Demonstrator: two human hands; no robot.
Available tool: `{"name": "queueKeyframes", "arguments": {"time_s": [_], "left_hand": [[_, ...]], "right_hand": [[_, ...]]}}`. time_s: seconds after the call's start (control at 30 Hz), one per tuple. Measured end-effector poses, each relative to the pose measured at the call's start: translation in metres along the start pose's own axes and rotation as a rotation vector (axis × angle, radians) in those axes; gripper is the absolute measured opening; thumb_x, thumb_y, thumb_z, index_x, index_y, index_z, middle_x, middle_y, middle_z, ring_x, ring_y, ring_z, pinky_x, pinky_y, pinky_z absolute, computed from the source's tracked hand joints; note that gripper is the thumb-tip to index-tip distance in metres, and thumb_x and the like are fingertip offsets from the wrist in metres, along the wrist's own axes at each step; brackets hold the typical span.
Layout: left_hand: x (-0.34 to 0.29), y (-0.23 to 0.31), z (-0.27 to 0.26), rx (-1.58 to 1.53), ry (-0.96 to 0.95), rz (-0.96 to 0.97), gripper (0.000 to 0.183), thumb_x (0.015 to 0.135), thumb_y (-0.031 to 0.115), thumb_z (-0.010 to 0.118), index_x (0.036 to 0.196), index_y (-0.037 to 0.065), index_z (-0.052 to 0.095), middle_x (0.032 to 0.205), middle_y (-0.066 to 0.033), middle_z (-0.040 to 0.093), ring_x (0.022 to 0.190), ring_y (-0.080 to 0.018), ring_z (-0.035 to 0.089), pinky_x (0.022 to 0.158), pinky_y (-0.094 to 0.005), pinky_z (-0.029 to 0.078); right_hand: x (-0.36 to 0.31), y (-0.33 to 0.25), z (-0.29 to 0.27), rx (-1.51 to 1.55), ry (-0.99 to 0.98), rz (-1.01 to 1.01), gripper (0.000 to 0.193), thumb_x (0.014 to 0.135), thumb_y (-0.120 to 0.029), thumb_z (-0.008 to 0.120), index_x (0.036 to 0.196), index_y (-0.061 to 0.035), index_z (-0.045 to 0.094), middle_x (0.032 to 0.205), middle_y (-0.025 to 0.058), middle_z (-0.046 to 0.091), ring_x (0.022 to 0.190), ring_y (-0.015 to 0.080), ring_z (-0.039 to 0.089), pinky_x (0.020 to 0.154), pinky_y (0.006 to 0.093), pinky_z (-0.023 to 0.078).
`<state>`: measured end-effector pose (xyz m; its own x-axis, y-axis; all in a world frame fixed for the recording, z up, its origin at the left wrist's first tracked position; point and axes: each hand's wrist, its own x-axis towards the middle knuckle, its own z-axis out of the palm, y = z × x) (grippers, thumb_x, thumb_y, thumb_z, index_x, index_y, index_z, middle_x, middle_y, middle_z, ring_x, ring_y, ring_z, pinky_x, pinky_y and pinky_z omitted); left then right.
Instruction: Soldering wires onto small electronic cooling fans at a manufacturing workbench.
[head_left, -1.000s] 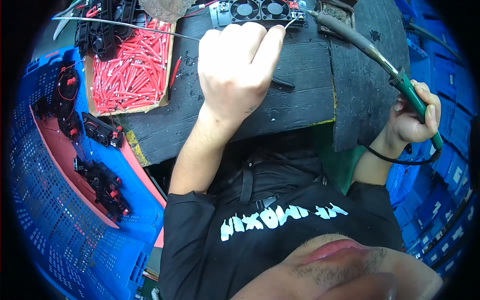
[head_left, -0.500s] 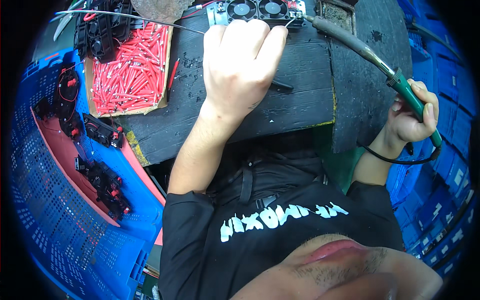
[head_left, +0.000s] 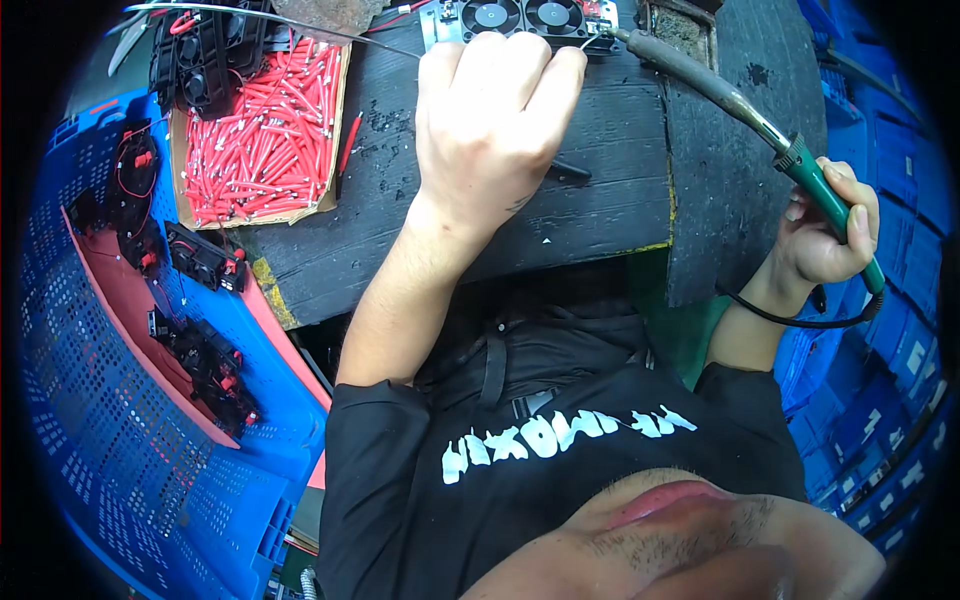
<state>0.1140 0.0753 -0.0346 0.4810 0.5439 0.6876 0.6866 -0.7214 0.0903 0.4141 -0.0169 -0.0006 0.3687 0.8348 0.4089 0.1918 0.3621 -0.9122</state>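
Observation:
My right hand [head_left: 830,220] grips the green handle of a soldering iron [head_left: 715,95]. The iron's tip touches, or nearly touches, the right end of a dual-fan unit [head_left: 525,18] with two black fans, by its red and white parts. In a closed fist, my left hand [head_left: 495,125] holds solder wire [head_left: 300,25]. One stretch of wire runs off to the left, while its short end comes out beside the index finger and reaches toward the iron's tip. The fist hides the wire inside it and the lower edge of the fan unit.
A cardboard box [head_left: 333,195] of short red wires stands on the dark worktable [head_left: 600,200], with black fan units [head_left: 205,60] behind it. More fan units [head_left: 205,375] lie in a blue crate [head_left: 110,420] at the left. A metal tray [head_left: 680,30] sits beyond the iron.
My left hand has shifted slightly to the right with the solder wire. The fan unit also sits slightly farther right in the picture. My right hand and the iron stay nearly still.

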Motion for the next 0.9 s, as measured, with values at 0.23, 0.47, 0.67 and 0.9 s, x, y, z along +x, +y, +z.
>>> {"name": "queueKeyframes", "arguments": {"time_s": [0.23,0.47,0.67,0.9], "left_hand": [[0.005,-0.004,0.005,-0.02,0.138,0.059,0.016,0.078,0.014,0.065,0.094,0.01,0.067,0.081,-0.0002,0.053,0.076,-0.0177,0.055,0.072,-0.0357,0.04],[-0.005,-0.003,-0.029,-0.084,0.047,0.005,0.021,0.078,0.01,0.071,0.1,0.01,0.071,0.083,-0.0018,0.059,0.076,-0.0192,0.058,0.073,-0.0344,0.042],[-0.045,0.01,-0.102,-0.156,-0.163,-0.18,0.026,0.073,0.005,0.075,0.099,0.007,0.072,0.083,-0.0035,0.06,0.071,-0.0205,0.057,0.069,-0.0352,0.041],[-0.083,-0.029,-0.171,0.321,-0.144,-0.695,0.024,0.086,0.009,0.076,0.109,0.006,0.073,0.106,-0.0124,0.065,0.099,-0.03,0.063,0.087,-0.0393,0.05]], "right_hand": [[-0.001,-0.004,0.002,-0.024,0.003,-0.031,0.045,0.09,-0.03,0.042,0.092,0.0061,0.069,0.081,0.023,0.066,0.051,0.019,0.053,0.044,0.024,0.041],[-0.005,0.006,-0.001,0.112,0.051,0.017,0.048,0.091,-0.035,0.043,0.094,0.0051,0.07,0.087,0.024,0.067,0.054,0.0217,0.055,0.046,0.0247,0.04],[-0.011,0.017,-0.021,0.173,0.079,0.043,0.05,0.091,-0.036,0.043,0.095,0.0055,0.07,0.09,0.0252,0.069,0.056,0.0258,0.06,0.047,0.0274,0.045],[-0.01,0.033,-0.042,0.174,0.19,0.11,0.055,0.091,-0.038,0.041,0.105,0.0071,0.07,0.08,0.0269,0.068,0.057,0.0246,0.056,0.051,0.0294,0.044]]}}
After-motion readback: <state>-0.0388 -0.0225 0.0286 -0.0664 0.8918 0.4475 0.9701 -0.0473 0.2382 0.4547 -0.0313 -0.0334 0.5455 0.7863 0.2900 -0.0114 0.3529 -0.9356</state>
